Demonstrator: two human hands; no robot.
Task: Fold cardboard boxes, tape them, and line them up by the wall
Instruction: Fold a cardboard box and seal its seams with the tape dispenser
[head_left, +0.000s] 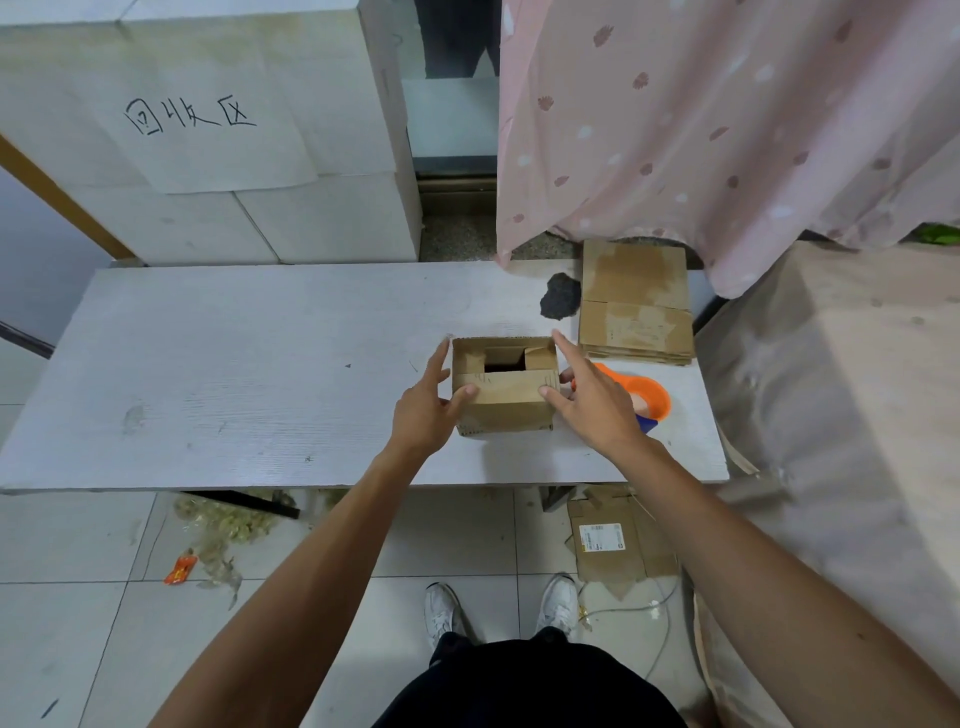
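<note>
- Small cardboard box (503, 387) sits mid-frame on the white table (234, 364), top flaps half closed.
- My left hand (423, 410) and right hand (592, 400) flank it, fingers straight, thumbs pressing the near flap.
- Orange tape dispenser (649, 397) lies just right of it.

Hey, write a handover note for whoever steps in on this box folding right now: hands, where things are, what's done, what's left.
Left hand: open, fingers along the box's left side, thumb on the near flap.
Right hand: open at the box's right side, thumb on that same flap.
Box: upright mid-table, near flap folded over, gap open in the top.
Tape dispenser: on the table behind the right hand.
Flat cardboard stack: table's far right.
Done: box erected, flaps partly folded.
Left: close the top, tape it, set it by the wall, then do the stack.
</note>
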